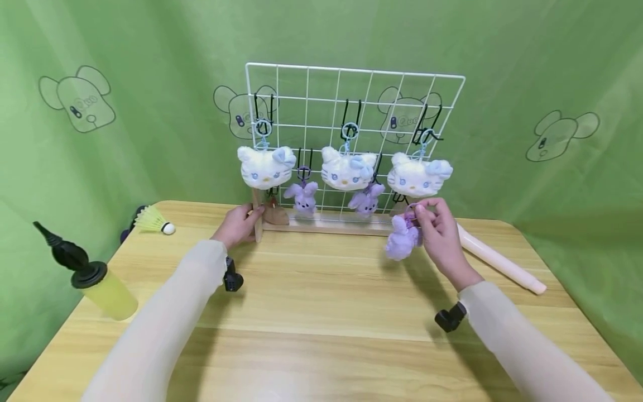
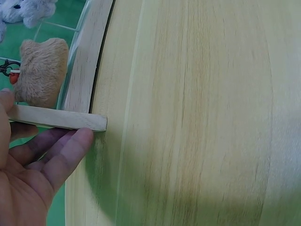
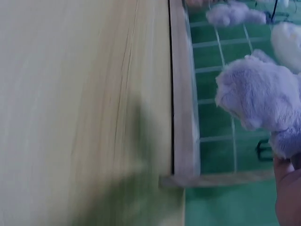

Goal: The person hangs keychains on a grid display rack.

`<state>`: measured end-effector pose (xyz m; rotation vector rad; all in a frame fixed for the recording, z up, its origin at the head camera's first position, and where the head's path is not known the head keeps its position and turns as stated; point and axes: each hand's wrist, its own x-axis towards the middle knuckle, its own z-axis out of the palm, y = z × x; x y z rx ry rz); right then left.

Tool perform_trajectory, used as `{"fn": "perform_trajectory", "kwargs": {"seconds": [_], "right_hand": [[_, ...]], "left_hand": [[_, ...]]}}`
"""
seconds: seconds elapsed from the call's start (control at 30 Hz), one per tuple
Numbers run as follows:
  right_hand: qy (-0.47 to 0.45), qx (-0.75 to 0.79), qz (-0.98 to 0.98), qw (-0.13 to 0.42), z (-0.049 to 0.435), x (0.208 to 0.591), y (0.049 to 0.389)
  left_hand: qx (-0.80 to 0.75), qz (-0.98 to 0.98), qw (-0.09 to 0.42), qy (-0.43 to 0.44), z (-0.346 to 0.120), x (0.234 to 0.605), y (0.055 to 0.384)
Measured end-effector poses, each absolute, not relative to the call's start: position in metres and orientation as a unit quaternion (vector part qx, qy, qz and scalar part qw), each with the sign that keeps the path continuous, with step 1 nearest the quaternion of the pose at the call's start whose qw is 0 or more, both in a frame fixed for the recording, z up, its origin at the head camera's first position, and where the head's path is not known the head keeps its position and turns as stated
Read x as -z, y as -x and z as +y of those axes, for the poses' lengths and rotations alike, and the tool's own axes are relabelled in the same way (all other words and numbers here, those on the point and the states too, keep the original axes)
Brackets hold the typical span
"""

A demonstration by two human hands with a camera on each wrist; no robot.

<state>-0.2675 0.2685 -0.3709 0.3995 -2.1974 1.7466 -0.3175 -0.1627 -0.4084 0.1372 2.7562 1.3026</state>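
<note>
My left hand (image 1: 238, 223) pinches the wooden foot (image 2: 61, 117) at the left end of a white wire grid rack (image 1: 354, 70). With its thumb and fingers, my right hand (image 1: 444, 234) holds a purple rabbit plush keychain (image 1: 400, 241) by its ring, in front of the rack's lower right. Three white cat-head plush keychains (image 1: 266, 168) hang in a row from black hooks (image 1: 351, 114). Below them hang two more purple rabbit plushes (image 1: 303, 197). A brown plush (image 2: 44, 70) is at the lower left beside the foot. The right wrist view shows the held rabbit close up, slightly blurred.
A yellow hand pump (image 1: 113, 296) with a black nozzle stands on the table (image 1: 321, 312) at left. Behind it lies a shuttlecock (image 1: 156, 220). A long pale pink tube (image 1: 502, 261) lies at the right. Green cloth (image 1: 150, 33) hangs behind the rack.
</note>
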Motion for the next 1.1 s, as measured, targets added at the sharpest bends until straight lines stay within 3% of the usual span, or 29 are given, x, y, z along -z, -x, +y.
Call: {"fn": "perform_trajectory", "kwargs": {"seconds": [0.8,1.1], "right_hand": [[-0.067,-0.555,-0.810,0.178,0.269,0.384,0.306],[-0.035,-0.544,-0.823,0.160,0.267,0.388,0.310]], "left_hand": [[-0.443,0.894,0.053,-0.046,-0.162,0.407,0.319],[-0.453,0.889,0.056,-0.044,-0.162,0.409,0.319]]}}
